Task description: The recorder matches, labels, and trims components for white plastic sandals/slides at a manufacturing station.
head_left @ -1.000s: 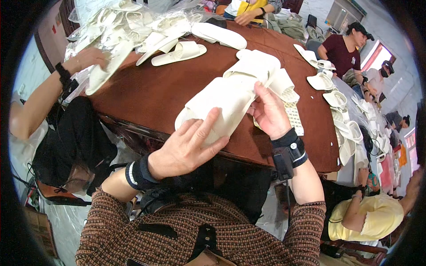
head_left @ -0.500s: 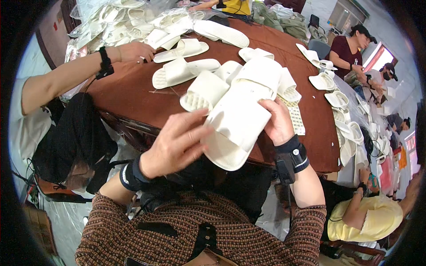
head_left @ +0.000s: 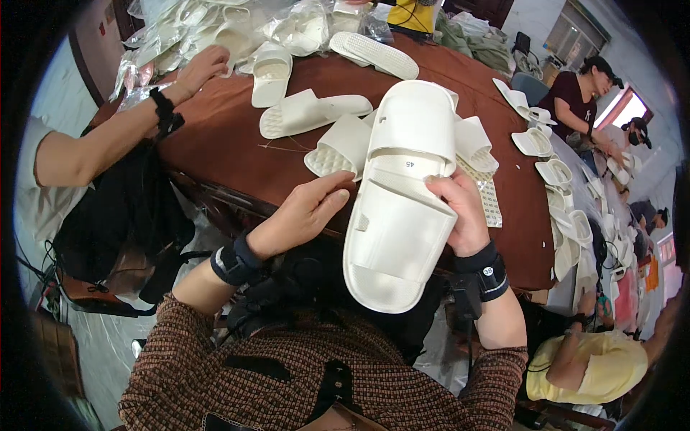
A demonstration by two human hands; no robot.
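The right hand [head_left: 466,212] has a firm hold on a pair of white moulded slide slippers [head_left: 399,248], thumb on the upper face and fingers passing out of sight beneath. The two slippers overlap lengthwise, both broad straps facing up. The left hand [head_left: 298,219] is loosely curled, thumb parted from the fingers, with nothing seen in its grasp; its fingertips are just beside the pair's left edge, contact undetermined.

Compared with half a second ago, the pair stands steeper in view and its lower end has come nearer the wearer's body, past the near edge of the brown cloth-covered table [head_left: 230,140]. The left hand, then blurred against the pair, has drawn off leftward. A co-worker's hand [head_left: 205,68] has shifted back toward the heap of plastic-wrapped white slippers [head_left: 187,36]. The pale sheet of stickers [head_left: 490,201] remains right of the pair.
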